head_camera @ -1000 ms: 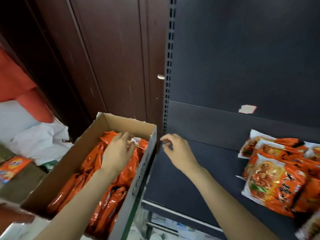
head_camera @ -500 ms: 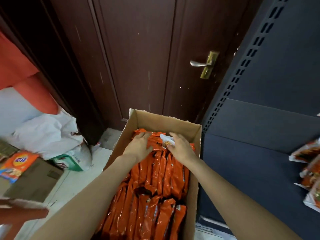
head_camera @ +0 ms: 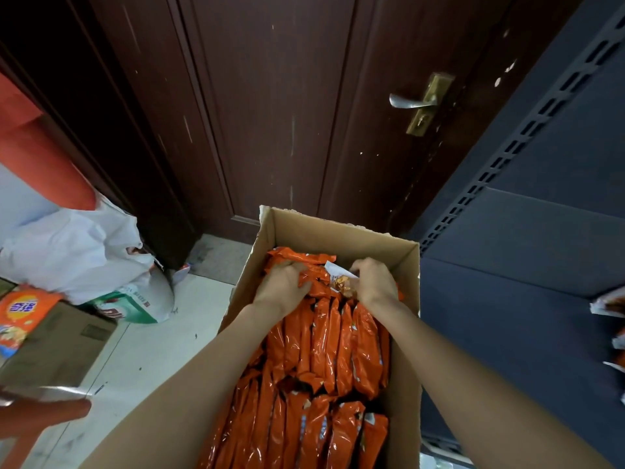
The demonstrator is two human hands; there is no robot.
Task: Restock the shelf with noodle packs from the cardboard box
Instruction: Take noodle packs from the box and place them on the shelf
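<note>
An open cardboard box (head_camera: 338, 231) stands in front of me, packed with several orange noodle packs (head_camera: 338, 346) set on edge in rows. Both hands are inside its far end. My left hand (head_camera: 282, 287) has its fingers curled over the orange packs at the back row. My right hand (head_camera: 373, 282) grips a pack with a white edge and a printed picture (head_camera: 340, 279), tilted up between the two hands. The dark blue shelf (head_camera: 507, 316) is on the right, with a few noodle packs (head_camera: 610, 304) at the frame's right edge.
A dark brown door (head_camera: 270, 113) with a metal handle (head_camera: 406, 101) rises behind the box. White plastic bags (head_camera: 74, 252) and a green-and-white sack lie on the floor at left. A brown carton (head_camera: 57, 346) with an orange packet sits at the far left.
My view turned left from the shelf to the box. My right hand left the shelf, went into the box and took hold of a pack. My left hand stayed on the packs.
</note>
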